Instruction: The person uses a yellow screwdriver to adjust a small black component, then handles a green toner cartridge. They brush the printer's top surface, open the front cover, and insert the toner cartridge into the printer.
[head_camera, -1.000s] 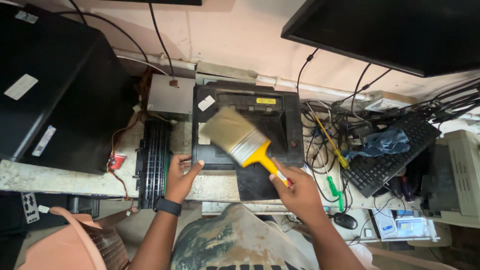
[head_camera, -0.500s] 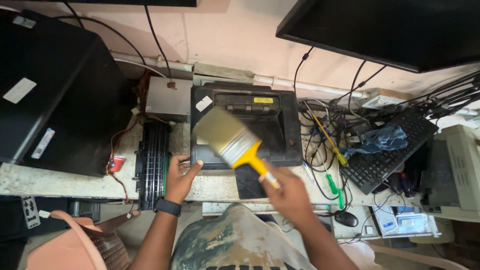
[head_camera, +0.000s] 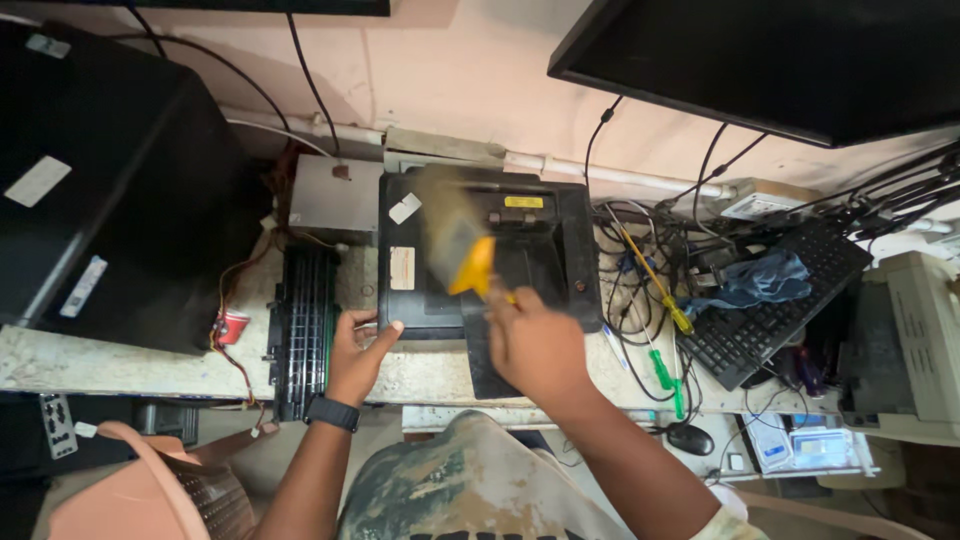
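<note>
A black printer (head_camera: 545, 250) lies on the worn bench in front of me. My left hand (head_camera: 358, 350), with a black watch on the wrist, rests against the printer's front left corner. My right hand (head_camera: 535, 345) grips the yellow handle of a wide paintbrush (head_camera: 455, 235), whose bristles are blurred over the printer's top left area. A black flap (head_camera: 490, 365) sticks out of the printer's front, partly under my right hand.
A black computer case (head_camera: 110, 190) stands at the left, with a grey metal box (head_camera: 335, 200) and a black finned part (head_camera: 305, 330) beside the printer. Tangled cables, screwdrivers (head_camera: 655, 285), a blue cloth (head_camera: 755, 280) and a keyboard (head_camera: 775, 300) crowd the right. A monitor (head_camera: 780, 60) hangs above.
The brush has swept left and up across the printer's top, and my right hand moved left with it. My left hand stays at the printer's corner.
</note>
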